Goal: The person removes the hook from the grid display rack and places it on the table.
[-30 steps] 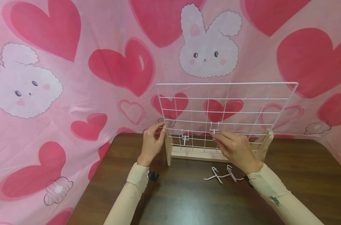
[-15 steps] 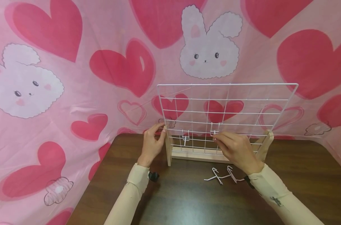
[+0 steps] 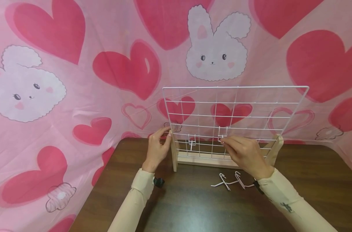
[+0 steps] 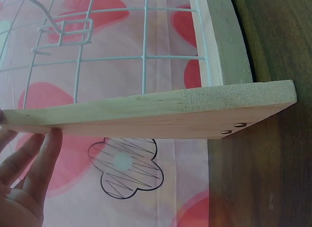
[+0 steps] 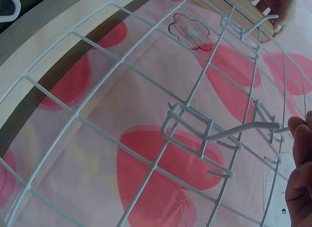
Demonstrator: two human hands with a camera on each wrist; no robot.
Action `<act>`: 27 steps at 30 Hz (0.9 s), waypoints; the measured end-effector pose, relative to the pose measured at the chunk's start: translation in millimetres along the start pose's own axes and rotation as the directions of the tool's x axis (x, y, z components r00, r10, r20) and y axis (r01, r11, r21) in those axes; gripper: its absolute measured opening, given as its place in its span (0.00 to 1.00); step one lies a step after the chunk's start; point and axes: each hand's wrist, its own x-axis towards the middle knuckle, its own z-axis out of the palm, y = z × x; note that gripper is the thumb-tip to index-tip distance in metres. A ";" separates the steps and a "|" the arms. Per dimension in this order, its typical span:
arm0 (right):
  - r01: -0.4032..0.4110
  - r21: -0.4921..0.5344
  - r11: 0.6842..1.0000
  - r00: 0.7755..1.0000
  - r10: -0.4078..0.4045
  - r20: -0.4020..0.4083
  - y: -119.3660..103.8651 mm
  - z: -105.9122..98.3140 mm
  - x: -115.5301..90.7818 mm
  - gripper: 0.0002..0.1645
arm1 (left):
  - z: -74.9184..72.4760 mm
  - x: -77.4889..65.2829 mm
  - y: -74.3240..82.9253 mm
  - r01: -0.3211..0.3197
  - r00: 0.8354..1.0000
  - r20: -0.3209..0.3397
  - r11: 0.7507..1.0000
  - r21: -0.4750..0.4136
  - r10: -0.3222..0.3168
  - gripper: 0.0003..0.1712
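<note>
On my feed, my right hand (image 3: 247,156) pinches a white hook (image 3: 221,136) on the wire grid (image 3: 231,116); the left hand (image 3: 157,147) grips the wooden upright (image 3: 174,155) at the grid's left end. A second hook (image 3: 191,142) hangs on the grid between them; the right hand blocks a third hook (image 5: 231,131) from the head view. Two loose hooks (image 3: 224,182) lie on the table (image 3: 181,206) before the grid.

One wire grid (image 3: 231,116), one wooden stand (image 3: 205,162), five hooks (image 5: 234,131), one table (image 3: 193,203), two hands (image 3: 157,149) (image 3: 247,155)

Right hand (image 5: 300,173) pinching one hook (image 5: 262,112) on the wire grid (image 5: 154,166), plus a nearer hook (image 5: 207,136) and a far hook (image 5: 243,33) too.
</note>
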 end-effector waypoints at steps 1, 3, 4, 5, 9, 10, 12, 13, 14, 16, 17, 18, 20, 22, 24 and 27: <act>0.002 -0.001 1.000 1.000 -0.002 -0.004 0.2 -0.4 0.4 0.27 | 0.1 0.2 0.1 -0.001 1.000 -0.001 1.000 0.000 0.001 0.14; 0.006 -0.002 1.000 1.000 -0.006 -0.015 0.5 -0.9 1.4 0.26 | 0.2 0.7 0.2 -0.005 1.000 -0.002 1.000 0.002 0.005 0.14; 0.010 -0.002 1.000 1.000 -0.010 -0.025 0.9 -1.1 1.9 0.25 | 0.2 1.1 0.3 -0.007 1.000 -0.002 1.000 0.002 0.007 0.14; 0.014 0.001 1.000 0.999 -0.014 -0.037 1.0 -1.1 2.6 0.24 | 0.2 1.3 0.5 -0.008 1.000 -0.003 1.000 0.002 0.008 0.14; 0.034 0.008 0.999 0.997 -0.033 -0.075 2.5 -0.9 4.9 0.23 | 0.4 1.7 0.9 -0.016 1.000 -0.008 1.000 -0.004 0.016 0.14; 0.038 0.008 0.999 0.996 -0.038 -0.080 2.8 -1.0 5.4 0.22 | 0.5 1.5 0.7 -0.018 1.000 -0.010 1.000 -0.005 0.018 0.14; 0.049 0.009 0.999 0.995 -0.048 -0.084 3.3 -1.2 6.1 0.22 | 0.6 0.8 0.0 -0.023 1.000 -0.014 1.000 -0.006 0.023 0.14; 0.052 0.009 0.999 0.995 -0.051 -0.084 3.4 -1.0 6.3 0.21 | 0.6 0.1 -0.5 -0.024 1.000 -0.015 1.000 -0.006 0.024 0.14; 0.055 0.011 0.998 0.995 -0.054 -0.082 3.6 -0.8 6.3 0.21 | 0.6 -0.6 -1.2 -0.027 1.000 -0.016 1.000 -0.004 0.027 0.15; 0.054 0.010 0.999 0.995 -0.053 -0.080 3.6 -1.0 6.3 0.22 | 0.5 -1.2 -2.2 -0.030 0.999 -0.016 1.000 -0.002 0.030 0.15; 0.051 0.010 0.999 0.996 -0.050 -0.078 3.7 -1.2 6.3 0.22 | 0.4 -1.2 -2.1 -0.028 1.000 -0.014 1.000 -0.001 0.028 0.15; 0.050 0.008 0.999 0.996 -0.049 -0.077 3.8 -1.3 6.4 0.22 | 0.5 -1.2 -2.2 -0.027 1.000 -0.013 1.000 0.000 0.027 0.15; 0.048 0.007 0.999 0.996 -0.047 -0.076 3.9 -1.9 6.9 0.23 | 0.3 -0.6 -1.8 -0.020 1.000 -0.008 1.000 0.000 0.020 0.14; 0.049 0.006 0.999 0.996 -0.049 -0.079 3.8 -2.2 8.0 0.23 | 0.1 -0.2 -1.3 -0.012 1.000 -0.005 1.000 0.000 0.012 0.14; 0.057 0.001 0.998 0.995 -0.057 -0.085 3.6 -2.3 9.3 0.21 | -0.5 -0.1 -0.6 -0.006 1.000 -0.003 1.000 0.001 0.006 0.14; 0.065 -0.001 0.998 0.993 -0.065 -0.097 3.4 -2.7 11.1 0.20 | -0.7 0.2 0.3 -0.006 1.000 -0.005 1.000 0.004 0.006 0.14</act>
